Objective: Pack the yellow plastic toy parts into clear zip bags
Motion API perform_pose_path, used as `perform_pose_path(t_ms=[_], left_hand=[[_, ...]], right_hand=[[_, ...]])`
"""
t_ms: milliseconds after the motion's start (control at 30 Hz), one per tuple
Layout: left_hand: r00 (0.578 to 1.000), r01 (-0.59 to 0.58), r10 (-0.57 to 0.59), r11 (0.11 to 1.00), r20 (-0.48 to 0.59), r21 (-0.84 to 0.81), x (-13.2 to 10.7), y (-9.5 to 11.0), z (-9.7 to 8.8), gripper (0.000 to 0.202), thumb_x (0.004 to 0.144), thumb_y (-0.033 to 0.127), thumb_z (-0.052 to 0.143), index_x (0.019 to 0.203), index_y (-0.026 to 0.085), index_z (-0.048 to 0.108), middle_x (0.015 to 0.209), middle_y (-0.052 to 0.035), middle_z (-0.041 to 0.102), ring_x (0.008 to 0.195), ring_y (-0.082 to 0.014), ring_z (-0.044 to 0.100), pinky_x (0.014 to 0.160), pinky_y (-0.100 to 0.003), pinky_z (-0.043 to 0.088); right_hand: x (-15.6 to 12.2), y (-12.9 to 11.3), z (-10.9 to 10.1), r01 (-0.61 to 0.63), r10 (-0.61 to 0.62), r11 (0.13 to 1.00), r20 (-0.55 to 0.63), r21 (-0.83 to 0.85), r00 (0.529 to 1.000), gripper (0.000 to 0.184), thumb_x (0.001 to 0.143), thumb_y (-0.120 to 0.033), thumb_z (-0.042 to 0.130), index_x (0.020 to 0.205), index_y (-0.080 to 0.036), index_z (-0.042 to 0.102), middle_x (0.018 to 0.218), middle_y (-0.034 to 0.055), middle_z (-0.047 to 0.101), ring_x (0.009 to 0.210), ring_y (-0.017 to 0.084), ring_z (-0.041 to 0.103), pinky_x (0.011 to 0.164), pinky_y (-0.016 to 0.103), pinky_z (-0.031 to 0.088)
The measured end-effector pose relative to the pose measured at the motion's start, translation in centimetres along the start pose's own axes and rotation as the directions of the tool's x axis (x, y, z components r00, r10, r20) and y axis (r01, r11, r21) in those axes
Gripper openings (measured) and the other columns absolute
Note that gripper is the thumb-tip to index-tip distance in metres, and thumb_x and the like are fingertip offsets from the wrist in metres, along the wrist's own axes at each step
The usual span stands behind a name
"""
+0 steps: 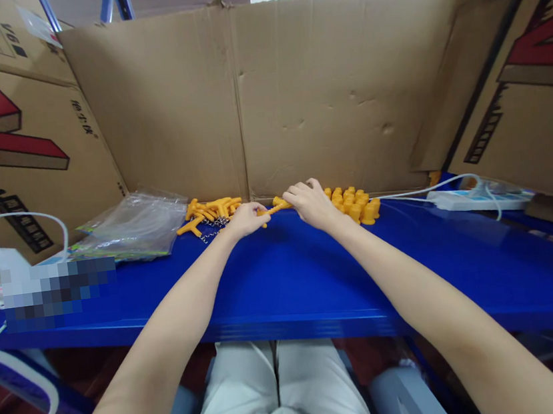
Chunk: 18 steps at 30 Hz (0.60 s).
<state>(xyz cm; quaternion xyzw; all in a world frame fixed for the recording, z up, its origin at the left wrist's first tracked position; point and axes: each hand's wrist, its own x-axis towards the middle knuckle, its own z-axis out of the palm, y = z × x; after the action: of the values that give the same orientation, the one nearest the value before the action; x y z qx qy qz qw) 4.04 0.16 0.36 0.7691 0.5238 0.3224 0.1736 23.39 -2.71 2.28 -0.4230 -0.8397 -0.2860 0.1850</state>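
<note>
My left hand point(249, 220) is pinched around a slim yellow plastic piece point(268, 213) just above the back of the blue table. My right hand point(312, 205) is curled over a second yellow piece point(280, 202), whose end sticks out to the left of the fingers; its grip is partly hidden. The two pieces nearly meet between the hands, and I cannot tell whether they touch. Left of my left hand lies a pile of yellow T-shaped handles point(213, 208) with short metal chains point(208, 234). Beside my right hand, several yellow stepped plastic pieces point(354, 204) stand upright in rows.
Clear plastic bags point(132, 228) lie on the left of the blue table point(285, 280). A tall cardboard panel point(323, 94) rises behind, with printed boxes point(11, 145) at the sides. A white power strip point(477, 199) with cables sits at right.
</note>
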Motion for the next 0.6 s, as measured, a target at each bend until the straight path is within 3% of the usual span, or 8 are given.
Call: perform_pose_path(t_ms=[100,200,333,433,600], left_hand=[[0.980,0.110,-0.073,0.973,0.186,-0.201,-0.5,0.8,-0.4,0.014,0.074,0.026,0.059,0.074,0.014,0.066,0.055,0.0013,0.058,0.040,-0.0074,0.043,0.043,-0.022,0.035],[0.987,0.105,-0.075,0.971,0.144,-0.213,-0.8,1.1,-0.6,0.011,0.072,0.025,0.061,0.072,0.015,0.067,0.055,0.0017,0.058,0.040,-0.0065,0.042,0.041,-0.021,0.032],[0.998,0.057,-0.054,0.993,0.035,-0.105,-0.5,0.8,-0.6,0.010,0.066,0.020,0.062,0.071,0.014,0.068,0.053,0.0018,0.060,0.046,-0.0074,0.046,0.046,-0.020,0.033],[0.999,0.022,-0.022,1.000,0.024,0.006,-0.4,0.5,-0.7,0.016,0.065,0.023,0.062,0.076,0.014,0.070,0.054,0.0015,0.060,0.050,-0.0093,0.049,0.048,-0.021,0.034],[0.998,-0.052,0.040,0.937,0.043,0.347,-0.5,0.5,-1.7,0.021,0.069,0.027,0.061,0.082,0.016,0.072,0.067,-0.0033,0.067,0.066,-0.0164,0.060,0.060,-0.025,0.042]], right_hand=[[0.1,0.0,-0.2,0.053,-0.056,0.997,-0.072,-0.051,0.996,0.027,0.092,-0.009,0.034,0.099,-0.020,0.057,0.105,0.0100,0.063,0.102,0.024,0.049,0.093,0.040,0.022],[-0.1,0.1,0.2,0.013,-0.016,0.999,-0.060,-0.051,0.998,0.023,0.092,-0.013,0.036,0.105,-0.017,0.056,0.104,0.0117,0.063,0.099,0.024,0.050,0.089,0.037,0.024],[-0.5,0.0,0.9,0.001,0.000,1.000,0.064,-0.010,0.998,0.029,0.093,-0.025,0.044,0.118,-0.013,0.052,0.112,0.0144,0.063,0.102,0.026,0.051,0.081,0.034,0.025],[-0.6,-0.3,0.8,-0.006,0.008,1.000,0.155,-0.015,0.988,0.026,0.092,-0.023,0.046,0.115,-0.014,0.055,0.111,0.0134,0.064,0.102,0.026,0.051,0.080,0.034,0.024],[-0.5,0.2,-0.1,-0.095,0.100,0.992,0.057,-0.088,0.993,0.025,0.087,-0.007,0.040,0.104,-0.015,0.055,0.100,0.0126,0.065,0.098,0.025,0.051,0.082,0.035,0.022]])
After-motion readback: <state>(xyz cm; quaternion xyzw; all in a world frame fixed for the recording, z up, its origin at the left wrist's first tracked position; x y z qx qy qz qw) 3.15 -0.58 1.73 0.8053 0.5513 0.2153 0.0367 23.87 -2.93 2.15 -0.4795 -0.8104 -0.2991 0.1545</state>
